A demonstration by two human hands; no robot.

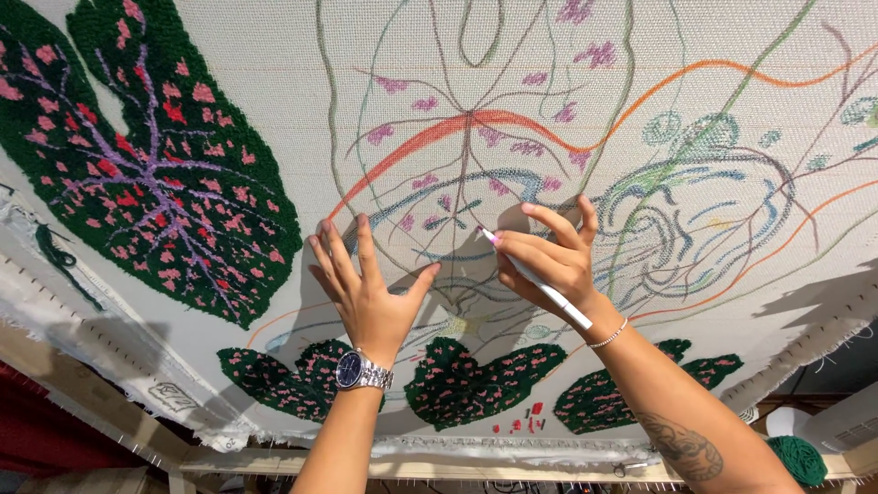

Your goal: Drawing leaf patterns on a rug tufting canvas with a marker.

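Note:
A white tufting cloth [274, 64] is stretched on a wooden frame and carries coloured sketch lines of leaves. My left hand [366, 288] lies flat on the cloth with its fingers spread, a silver watch on the wrist. My right hand [549, 256] grips a white marker [540, 284] whose pink tip touches the cloth beside the left thumb. A large tufted leaf [155, 165], dark green with pink spots and purple veins, fills the left side. Smaller tufted green leaves [476, 380] sit below both hands.
The wooden frame bar [439, 468] runs along the bottom, and another bar with tack strips slants at the lower left. A ball of green yarn [797, 457] and a white object [846, 416] sit at the bottom right. A strand of green yarn hangs at the left edge.

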